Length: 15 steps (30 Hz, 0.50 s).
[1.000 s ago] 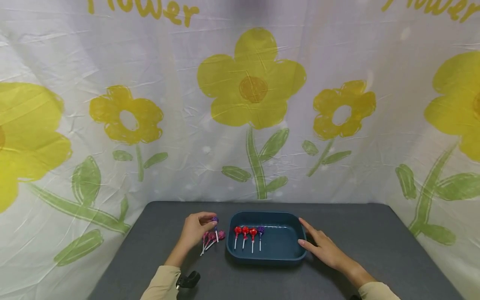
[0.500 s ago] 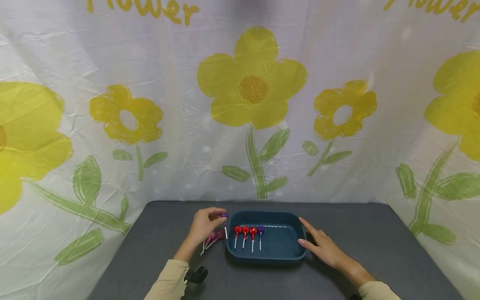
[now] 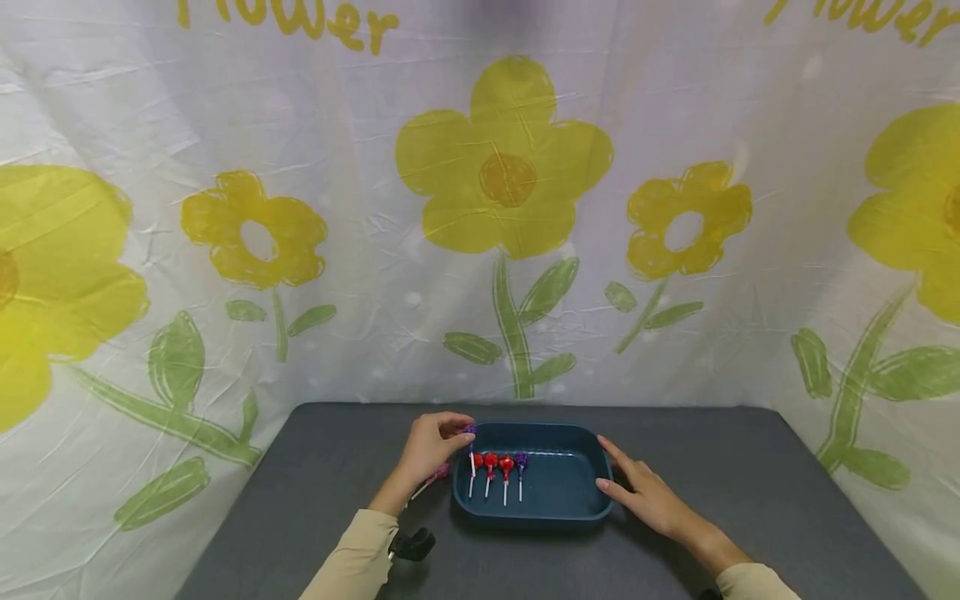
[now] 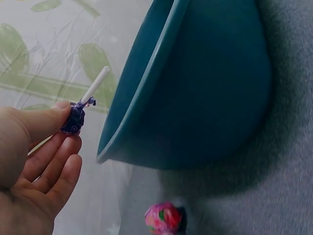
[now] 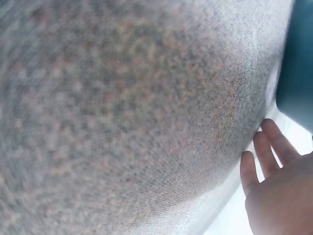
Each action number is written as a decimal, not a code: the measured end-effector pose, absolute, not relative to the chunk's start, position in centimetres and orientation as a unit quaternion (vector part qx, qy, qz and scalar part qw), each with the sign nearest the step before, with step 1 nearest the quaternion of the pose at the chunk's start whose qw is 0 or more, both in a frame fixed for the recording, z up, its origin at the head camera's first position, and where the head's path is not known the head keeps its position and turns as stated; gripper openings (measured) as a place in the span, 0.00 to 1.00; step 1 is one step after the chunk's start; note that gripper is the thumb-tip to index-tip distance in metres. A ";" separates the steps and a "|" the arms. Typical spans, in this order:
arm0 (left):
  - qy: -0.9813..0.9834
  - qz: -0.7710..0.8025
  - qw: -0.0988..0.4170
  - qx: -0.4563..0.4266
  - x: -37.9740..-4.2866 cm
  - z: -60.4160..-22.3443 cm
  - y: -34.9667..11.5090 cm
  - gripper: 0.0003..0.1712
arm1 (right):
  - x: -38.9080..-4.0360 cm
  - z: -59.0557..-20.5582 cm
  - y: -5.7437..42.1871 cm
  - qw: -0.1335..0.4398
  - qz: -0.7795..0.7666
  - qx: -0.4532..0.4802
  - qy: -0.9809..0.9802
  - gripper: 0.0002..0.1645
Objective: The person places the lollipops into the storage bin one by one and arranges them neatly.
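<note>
Head view shows the left hand (image 3: 429, 450) pinching a purple lollipop (image 3: 470, 430) by its wrapped head over the left end of the blue tray (image 3: 564, 487), where 3 red lollipops (image 3: 491, 460) and another purple lollipop (image 3: 522, 460) lie in a row; the right hand (image 3: 647, 497), fingers spread, touches the right rim. A slackened pinch could drop it askew, and the overhanging stick could nudge the leftmost red one

Head cam: wide, set back, facing forward-down over the table (image 3: 337, 442). Wrist cams: close, rolled sideways (right sees mostly table). All share the tray (image 3: 532, 523).
</note>
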<state>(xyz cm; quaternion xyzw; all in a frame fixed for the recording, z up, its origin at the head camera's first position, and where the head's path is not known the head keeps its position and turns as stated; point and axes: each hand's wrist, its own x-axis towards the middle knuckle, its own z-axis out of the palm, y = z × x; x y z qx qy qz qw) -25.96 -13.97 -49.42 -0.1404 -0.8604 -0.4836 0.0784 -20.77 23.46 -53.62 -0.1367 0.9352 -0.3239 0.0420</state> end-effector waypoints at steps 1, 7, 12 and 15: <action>-0.860 -0.483 0.078 -0.143 -26.0 -49.4 -13.8 0.12 | -20.8 -53.6 23.5 0.042 -0.323 -0.136 0.936 0.44; -0.868 -0.466 0.071 -0.154 -26.2 -49.5 -12.4 0.11 | -20.9 -53.7 23.5 0.039 -0.320 -0.134 0.937 0.43; -0.874 -0.453 0.060 -0.166 -26.2 -49.6 -11.5 0.10 | -20.7 -53.6 23.4 0.045 -0.324 -0.135 0.935 0.43; -0.872 -0.453 0.060 -0.178 -26.2 -49.7 -11.0 0.11 | -20.7 -53.5 23.4 0.044 -0.327 -0.137 0.934 0.43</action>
